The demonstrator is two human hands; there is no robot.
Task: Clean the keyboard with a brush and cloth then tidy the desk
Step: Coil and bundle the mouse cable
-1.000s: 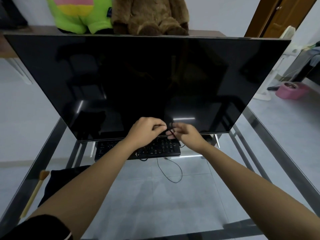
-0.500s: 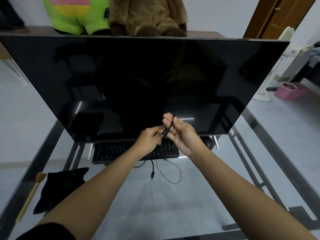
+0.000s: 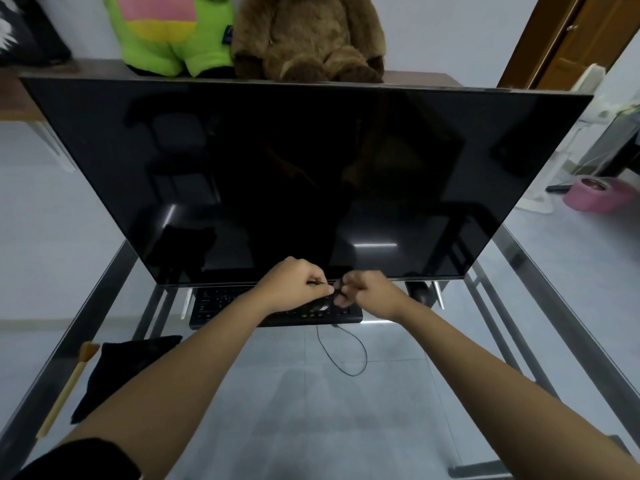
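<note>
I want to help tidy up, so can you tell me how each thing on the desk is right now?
Monitor, screen dark.
Keyboard, flat on the desk, partly behind the hands.
Cable, pinched by the left hand, held in the right hand, loop lying on the desk.
Brush, lying untouched at the left edge.
Cloth, crumpled beside the brush.

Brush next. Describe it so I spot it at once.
Start at the big black monitor on the glass desk. At the desk's near left edge lies a black cloth; the brush lies just left of it. It is the only pale thin stick, tipped with tan bristles at its far end.
</note>
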